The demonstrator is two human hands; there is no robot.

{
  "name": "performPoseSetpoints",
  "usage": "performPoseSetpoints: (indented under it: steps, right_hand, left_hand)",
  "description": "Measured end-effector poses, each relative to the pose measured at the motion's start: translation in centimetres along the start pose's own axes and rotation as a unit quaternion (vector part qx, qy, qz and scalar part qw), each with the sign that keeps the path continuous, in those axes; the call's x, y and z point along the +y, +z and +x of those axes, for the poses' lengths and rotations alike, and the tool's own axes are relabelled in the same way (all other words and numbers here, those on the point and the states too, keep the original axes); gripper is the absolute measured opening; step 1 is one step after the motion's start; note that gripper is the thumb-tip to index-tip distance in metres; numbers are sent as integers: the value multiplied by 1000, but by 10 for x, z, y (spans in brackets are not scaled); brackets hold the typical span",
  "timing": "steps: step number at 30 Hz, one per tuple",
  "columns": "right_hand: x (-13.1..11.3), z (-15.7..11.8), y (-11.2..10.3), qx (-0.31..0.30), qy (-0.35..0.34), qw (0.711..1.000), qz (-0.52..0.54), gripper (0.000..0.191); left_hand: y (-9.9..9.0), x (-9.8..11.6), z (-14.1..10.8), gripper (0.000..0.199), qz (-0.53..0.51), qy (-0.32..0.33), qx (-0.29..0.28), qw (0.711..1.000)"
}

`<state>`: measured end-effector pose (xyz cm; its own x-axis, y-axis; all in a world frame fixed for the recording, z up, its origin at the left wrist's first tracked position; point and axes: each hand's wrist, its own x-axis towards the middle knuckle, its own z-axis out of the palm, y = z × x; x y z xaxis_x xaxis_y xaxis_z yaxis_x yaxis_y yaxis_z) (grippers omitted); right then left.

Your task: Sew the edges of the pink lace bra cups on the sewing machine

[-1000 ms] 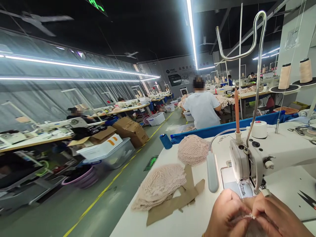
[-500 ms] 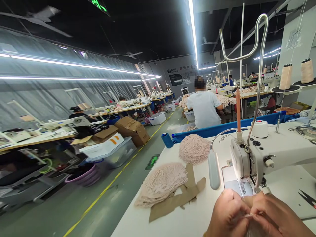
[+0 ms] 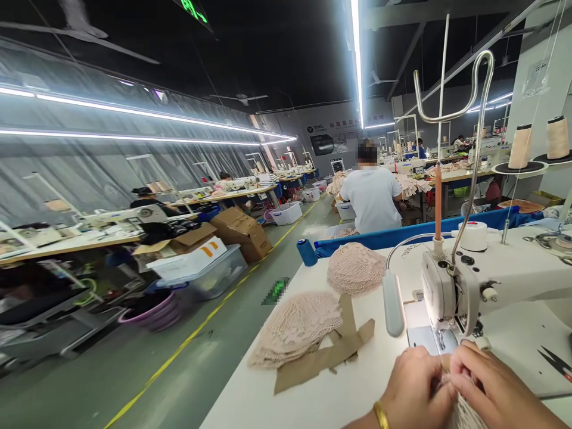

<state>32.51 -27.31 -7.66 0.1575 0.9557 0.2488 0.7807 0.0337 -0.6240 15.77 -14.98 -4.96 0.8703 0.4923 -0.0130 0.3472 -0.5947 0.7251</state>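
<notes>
Close in front of the needle area of a white sewing machine point(image 3: 447, 292), my two hands pinch a piece of pale pink lace fabric point(image 3: 465, 411). My left hand point(image 3: 413, 381), with a gold bracelet point(image 3: 381, 415) at its wrist, is closed on the lace's left side. Closed on its right side, my right hand point(image 3: 487, 375) almost touches the left one. The lace hangs down below my fingers, and much of it is hidden by them. To the left, a stack of pale pink lace pieces point(image 3: 299, 328) lies partly over brown paper strips point(image 3: 326, 363).
Another lace stack point(image 3: 356, 268) sits behind the first, near a blue thread spool point(image 3: 306, 252). A grey lamp point(image 3: 394, 304) stands left of the machine head. Black scissors point(image 3: 556, 362) lie at the right. A co-worker in a white shirt point(image 3: 372, 199) sits ahead.
My hands have shifted slightly and the wrists have turned, so the left bracelet and more hanging lace now show. The camera view has tilted a little.
</notes>
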Motion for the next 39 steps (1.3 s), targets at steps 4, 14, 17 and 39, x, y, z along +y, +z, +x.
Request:
performPoseSetpoints:
  steps: [4,14,17,39]
  right_hand:
    - [22,22,14,18,9,998,-59,23]
    - [37,10,4,23,-39,993,-105,22]
    - [32,5,-7,12,-104,981,-164,23]
    - [19,22,-27,137,-215,949,-188,28]
  left_hand:
    - [12,-12,17,18,165,52,147,974]
    - [28,-45,18,18,249,321,249,879]
    - [29,-50,17,23,244,315,243,885]
    - [21,-35,26,11,284,320,291,856]
